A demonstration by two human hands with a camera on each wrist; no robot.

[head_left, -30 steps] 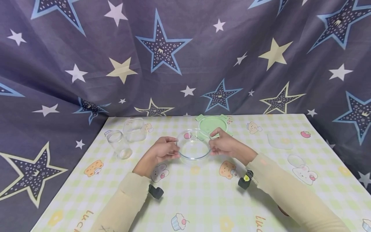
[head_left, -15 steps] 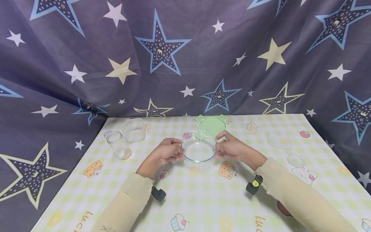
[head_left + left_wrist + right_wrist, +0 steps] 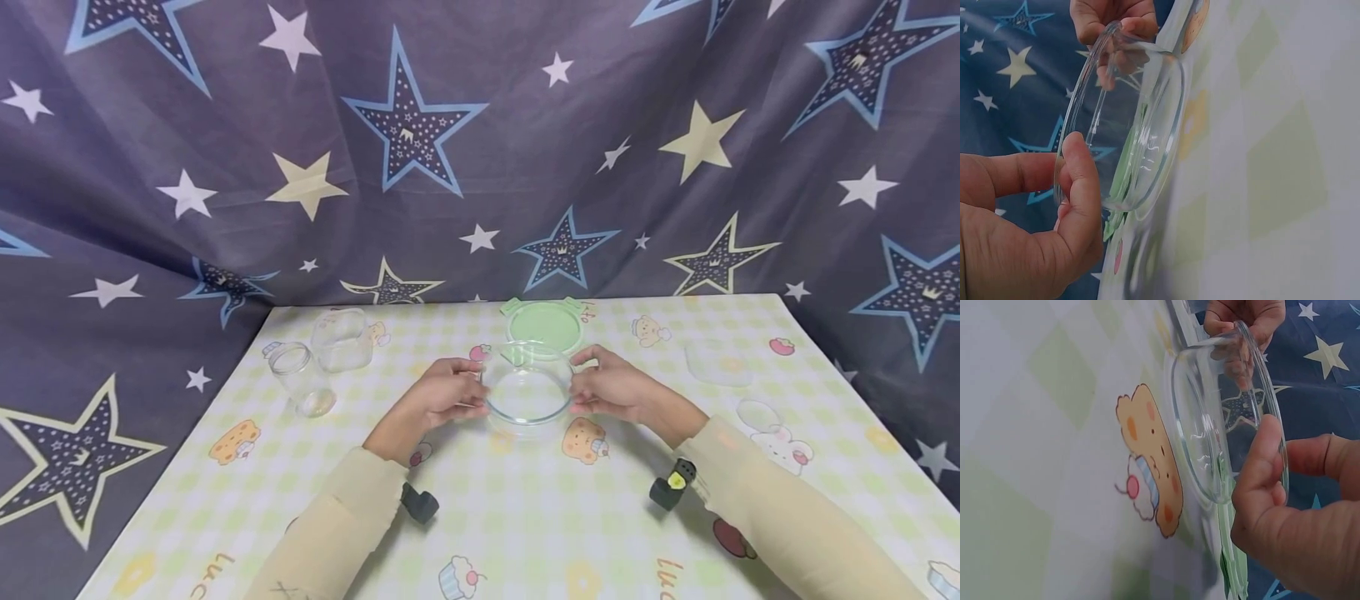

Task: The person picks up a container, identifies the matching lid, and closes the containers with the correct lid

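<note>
A round clear glass bowl [image 3: 527,417] is between my two hands at the middle of the table. My left hand [image 3: 450,393] pinches its rim on the left, thumb on one side and fingers on the other, as the left wrist view shows. On the opposite side, my right hand [image 3: 609,387] pinches the rim the same way; its thumb [image 3: 1263,450] shows in the right wrist view. The bowl is low over the tablecloth; whether its base touches the cloth I cannot tell. Just behind it lies a green round lid [image 3: 545,323] with side tabs.
To the left, a clear jar [image 3: 302,382] stands beside a clear squarish container [image 3: 342,342]. On the right lie a faint clear squarish piece [image 3: 716,364] and a small clear disc [image 3: 759,414]. A star-patterned curtain [image 3: 495,150] hangs behind the checked tablecloth [image 3: 525,517].
Both hands have carried the bowl to the right and slightly nearer to me, keeping their pinch on the rim. More of the green lid shows behind it.
</note>
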